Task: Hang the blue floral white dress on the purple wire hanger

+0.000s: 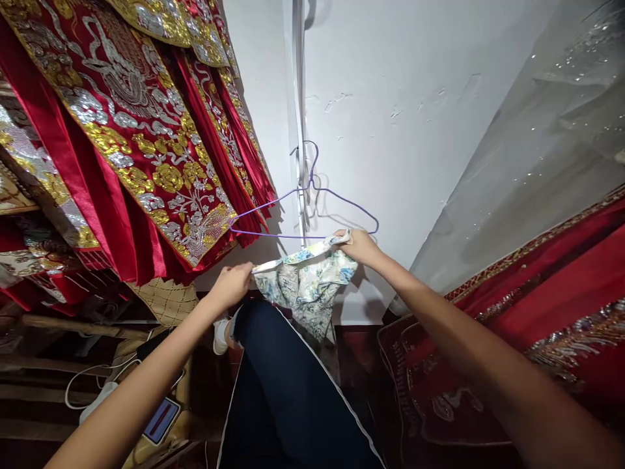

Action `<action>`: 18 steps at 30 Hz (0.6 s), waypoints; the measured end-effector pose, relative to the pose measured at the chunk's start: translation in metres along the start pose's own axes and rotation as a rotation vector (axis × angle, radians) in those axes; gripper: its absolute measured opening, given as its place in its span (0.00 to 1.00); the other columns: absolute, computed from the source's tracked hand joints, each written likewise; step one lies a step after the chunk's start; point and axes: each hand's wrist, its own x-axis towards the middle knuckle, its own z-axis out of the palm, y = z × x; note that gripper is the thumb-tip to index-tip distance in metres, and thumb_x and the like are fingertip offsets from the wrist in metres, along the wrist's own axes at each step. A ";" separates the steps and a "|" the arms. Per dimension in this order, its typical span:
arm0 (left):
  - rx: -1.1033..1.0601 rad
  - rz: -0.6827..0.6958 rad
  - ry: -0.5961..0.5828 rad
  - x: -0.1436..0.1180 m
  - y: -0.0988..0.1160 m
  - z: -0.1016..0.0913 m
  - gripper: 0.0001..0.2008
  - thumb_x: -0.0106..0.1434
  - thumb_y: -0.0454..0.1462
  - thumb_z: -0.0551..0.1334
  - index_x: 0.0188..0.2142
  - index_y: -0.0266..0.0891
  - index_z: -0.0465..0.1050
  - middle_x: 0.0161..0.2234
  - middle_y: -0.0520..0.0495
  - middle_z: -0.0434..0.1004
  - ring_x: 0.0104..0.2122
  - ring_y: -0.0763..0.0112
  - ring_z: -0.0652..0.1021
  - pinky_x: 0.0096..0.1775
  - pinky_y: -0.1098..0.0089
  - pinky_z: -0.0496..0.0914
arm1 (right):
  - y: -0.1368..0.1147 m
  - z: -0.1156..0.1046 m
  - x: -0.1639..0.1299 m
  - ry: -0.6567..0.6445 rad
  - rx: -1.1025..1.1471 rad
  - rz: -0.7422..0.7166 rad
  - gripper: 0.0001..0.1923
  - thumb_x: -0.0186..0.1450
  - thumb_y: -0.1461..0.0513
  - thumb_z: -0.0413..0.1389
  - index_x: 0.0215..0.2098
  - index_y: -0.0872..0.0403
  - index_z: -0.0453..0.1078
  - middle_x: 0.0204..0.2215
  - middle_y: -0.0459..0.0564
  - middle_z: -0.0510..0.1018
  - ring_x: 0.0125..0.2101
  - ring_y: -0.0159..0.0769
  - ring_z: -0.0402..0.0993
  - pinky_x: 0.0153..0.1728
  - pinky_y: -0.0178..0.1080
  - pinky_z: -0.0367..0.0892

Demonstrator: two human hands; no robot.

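Observation:
A white garment with a blue, green and yellow floral print (pixel 312 280) is stretched between my two hands by its waistband-like top edge. My left hand (pixel 235 284) is closed on the left end of that edge. Its right end is pinched in my right hand (pixel 359 249). The lower part of the cloth hangs gathered in front of my knee. Just above and behind the garment, a purple wire hanger (pixel 342 195) hangs by its hook at a narrow white vertical strip (pixel 294 85) along the wall. The hanger's bottom bar passes close to my right hand; I cannot tell whether they touch.
Red costumes with gold and silver sequins (pixel 161 156) hang on the left. A clear plastic cover (pixel 527 176) over red fabric stands at the right. Behind the hanger is a white wall (pixel 390 85). A phone (pixel 162 420) and a white cable (pixel 78 391) lie at lower left.

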 end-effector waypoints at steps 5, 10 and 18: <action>-0.185 0.102 0.360 0.018 -0.001 -0.037 0.10 0.66 0.31 0.49 0.43 0.38 0.67 0.52 0.35 0.71 0.54 0.56 0.72 0.53 0.57 0.68 | -0.011 -0.036 -0.024 0.011 -0.149 0.019 0.13 0.58 0.55 0.60 0.39 0.48 0.80 0.31 0.49 0.83 0.32 0.43 0.77 0.30 0.37 0.63; -0.239 0.105 0.522 0.032 0.006 -0.065 0.07 0.65 0.31 0.51 0.37 0.39 0.66 0.54 0.34 0.70 0.58 0.53 0.69 0.57 0.53 0.66 | -0.027 -0.052 -0.044 0.016 -0.268 0.007 0.11 0.59 0.56 0.59 0.39 0.46 0.80 0.29 0.48 0.83 0.30 0.44 0.76 0.27 0.37 0.60; -0.290 0.301 0.611 0.058 0.027 -0.083 0.15 0.65 0.28 0.51 0.51 0.39 0.65 0.49 0.39 0.71 0.51 0.59 0.72 0.54 0.55 0.67 | -0.050 -0.050 -0.063 -0.194 0.298 -0.071 0.22 0.59 0.67 0.52 0.49 0.52 0.78 0.45 0.49 0.82 0.45 0.42 0.78 0.43 0.38 0.71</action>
